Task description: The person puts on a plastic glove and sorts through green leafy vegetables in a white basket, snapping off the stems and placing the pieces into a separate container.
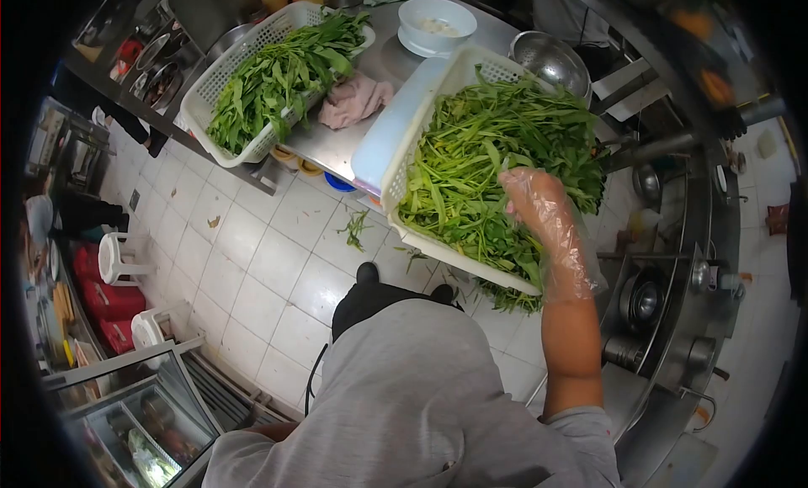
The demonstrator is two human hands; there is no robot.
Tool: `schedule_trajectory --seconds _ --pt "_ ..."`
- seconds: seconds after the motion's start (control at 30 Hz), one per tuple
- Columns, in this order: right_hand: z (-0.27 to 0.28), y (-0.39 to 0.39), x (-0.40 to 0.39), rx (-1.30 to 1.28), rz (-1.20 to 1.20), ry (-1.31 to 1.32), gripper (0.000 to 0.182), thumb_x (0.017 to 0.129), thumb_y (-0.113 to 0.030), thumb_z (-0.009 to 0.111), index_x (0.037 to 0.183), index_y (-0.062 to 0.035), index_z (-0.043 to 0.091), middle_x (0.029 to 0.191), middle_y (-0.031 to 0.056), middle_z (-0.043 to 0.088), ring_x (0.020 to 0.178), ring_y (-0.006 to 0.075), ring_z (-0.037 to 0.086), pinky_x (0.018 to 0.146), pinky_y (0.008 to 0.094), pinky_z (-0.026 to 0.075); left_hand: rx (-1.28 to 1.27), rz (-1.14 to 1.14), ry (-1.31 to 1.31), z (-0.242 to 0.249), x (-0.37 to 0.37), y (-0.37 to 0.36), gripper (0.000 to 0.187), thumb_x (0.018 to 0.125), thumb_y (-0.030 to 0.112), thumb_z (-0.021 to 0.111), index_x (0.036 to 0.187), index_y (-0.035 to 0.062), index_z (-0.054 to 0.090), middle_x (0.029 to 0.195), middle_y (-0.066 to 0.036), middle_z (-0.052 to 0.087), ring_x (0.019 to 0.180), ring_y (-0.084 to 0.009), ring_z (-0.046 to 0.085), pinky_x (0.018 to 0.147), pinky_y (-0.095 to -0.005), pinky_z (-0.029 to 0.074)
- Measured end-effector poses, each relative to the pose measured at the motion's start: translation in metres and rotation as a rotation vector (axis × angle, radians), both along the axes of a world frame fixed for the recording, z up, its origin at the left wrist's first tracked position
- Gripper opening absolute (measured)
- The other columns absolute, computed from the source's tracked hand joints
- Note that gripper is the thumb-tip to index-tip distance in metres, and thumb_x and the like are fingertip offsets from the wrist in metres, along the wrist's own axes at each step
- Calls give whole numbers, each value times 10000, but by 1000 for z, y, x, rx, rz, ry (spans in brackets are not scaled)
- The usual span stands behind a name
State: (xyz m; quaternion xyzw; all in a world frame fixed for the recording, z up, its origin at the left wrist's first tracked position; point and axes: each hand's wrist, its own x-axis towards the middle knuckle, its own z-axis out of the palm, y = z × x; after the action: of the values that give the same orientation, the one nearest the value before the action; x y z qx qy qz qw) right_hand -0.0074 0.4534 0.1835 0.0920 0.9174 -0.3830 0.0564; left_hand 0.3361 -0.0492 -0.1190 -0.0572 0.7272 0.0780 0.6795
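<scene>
My right hand (532, 195), in a loose clear plastic glove, reaches down onto a heap of long-stemmed leafy greens (471, 143). Its fingers are curled against the stems and seem closed on some of them, though the fingertips are partly hidden. The greens overfill a large white perforated basket (396, 181), and some hang over its near right edge. Only a bit of my left arm shows beside my shirt; my left hand is out of sight. A second white basket (198, 118) to the left holds more leafy greens (278, 80).
Between the baskets, a pink cloth (355, 99) lies on the steel table (324, 151) beside a pale blue board (387, 135). A white bowl (438, 21) and a steel colander (551, 59) stand behind. Fallen leaves (355, 229) litter the tiles. White stools (122, 257) stand left.
</scene>
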Motion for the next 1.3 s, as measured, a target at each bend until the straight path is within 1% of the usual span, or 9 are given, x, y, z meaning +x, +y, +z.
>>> schedule_trajectory --seconds 0.77,0.9,0.93,1.0,1.03,1.07,1.17,1.23,1.3 --pt "0 -1 -7 54 -63 -31 297 892 -291 536 923 -21 657 671 78 609 584 153 573 614 304 457 -5 -67 -10 -19 5 -8 431 922 359 426 1200 88 612 1322 -126 526 1256 -264 462 1034 -401 357" --pt "-12 -2 -22 381 43 -142 349 903 -337 508 934 -21 655 804 127 655 642 237 621 665 365 483 6 -169 -45 -24 -6 -15 433 924 358 419 1201 88 612 1336 -127 517 1267 -266 454 1041 -401 351" --pt "-13 -7 -23 603 120 -70 355 905 -344 506 939 -24 655 857 140 664 684 258 638 686 381 490 20 -268 -73 -30 -15 -19 433 925 358 418 1202 88 612 1340 -127 515 1269 -266 451 1043 -401 349" --pt "-6 -21 -27 584 90 -88 341 911 -326 501 943 -23 654 903 151 659 738 272 644 698 386 495 13 -522 -41 -40 -69 -37 434 926 358 414 1202 88 613 1347 -128 510 1275 -267 447 1047 -401 346" --pt "-2 -25 -29 566 64 -114 326 917 -307 497 948 -23 653 948 162 655 792 286 651 711 391 500 -49 -376 168 -7 -126 -29 432 917 362 427 1163 68 628 1259 -141 577 1204 -285 517 990 -435 401" --pt "-17 -21 -34 561 60 -111 326 917 -307 497 948 -23 653 948 162 655 792 286 651 711 391 500 -138 -336 338 -69 -158 -56 399 913 422 467 1149 142 626 1177 -99 631 1092 -288 594 889 -482 463" --pt "-47 -8 -46 644 182 72 273 909 -270 533 926 -24 649 876 140 664 772 236 639 699 347 502 5 118 1155 108 -303 40 381 913 379 526 980 19 630 880 -181 657 854 -351 642 719 -429 510" --pt "-17 -10 -35 -151 216 289 214 881 -237 597 895 -28 640 745 56 615 690 153 583 642 308 483 617 440 1637 200 -337 112 209 873 162 626 1003 -1 628 862 -145 645 762 -258 634 674 -339 503" --pt "17 -12 -29 -248 107 175 192 854 -249 643 876 -58 640 719 -19 549 702 87 522 650 262 451 845 504 1612 257 -354 165 171 859 96 633 1003 2 636 899 -115 644 767 -194 626 679 -294 498"
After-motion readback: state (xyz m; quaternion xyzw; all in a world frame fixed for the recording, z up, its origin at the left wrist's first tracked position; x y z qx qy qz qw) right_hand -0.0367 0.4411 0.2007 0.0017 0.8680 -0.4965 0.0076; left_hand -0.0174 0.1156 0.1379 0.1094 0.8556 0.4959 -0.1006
